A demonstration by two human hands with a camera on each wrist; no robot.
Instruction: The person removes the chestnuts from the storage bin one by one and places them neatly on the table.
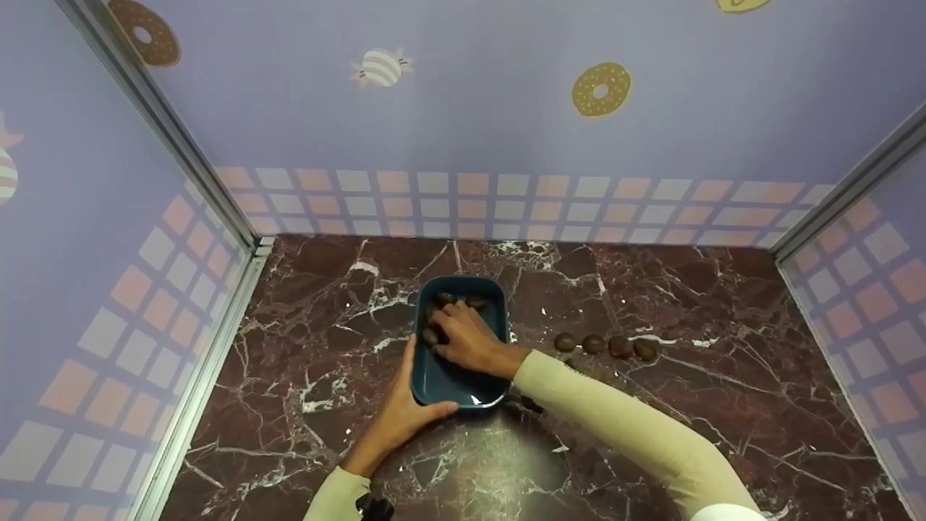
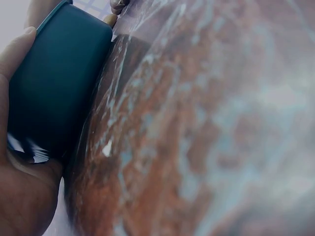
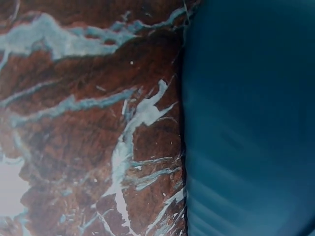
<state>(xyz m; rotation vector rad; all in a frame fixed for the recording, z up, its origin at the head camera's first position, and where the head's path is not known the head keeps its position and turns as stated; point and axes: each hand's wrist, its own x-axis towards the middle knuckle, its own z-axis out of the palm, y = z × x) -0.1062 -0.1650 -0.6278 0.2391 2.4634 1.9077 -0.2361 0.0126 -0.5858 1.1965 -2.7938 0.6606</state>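
Note:
A deep blue-green rectangular dish stands on the marbled surface, its long sides running away from me. My left hand holds its near left corner, thumb along the near end and fingers against the left side. In the left wrist view the dish's outer wall shows beside that hand. My right hand reaches inside over the right rim, fingers bent among several glossy dark brown, chestnut-like pieces at the far left. Whether it grips one I cannot tell. The right wrist view shows only the dish's side and the surface.
Several similar brown pieces lie in a row to the right of the dish, beyond my right forearm. A patterned back wall and side walls with metal edging enclose the dark red marbled surface.

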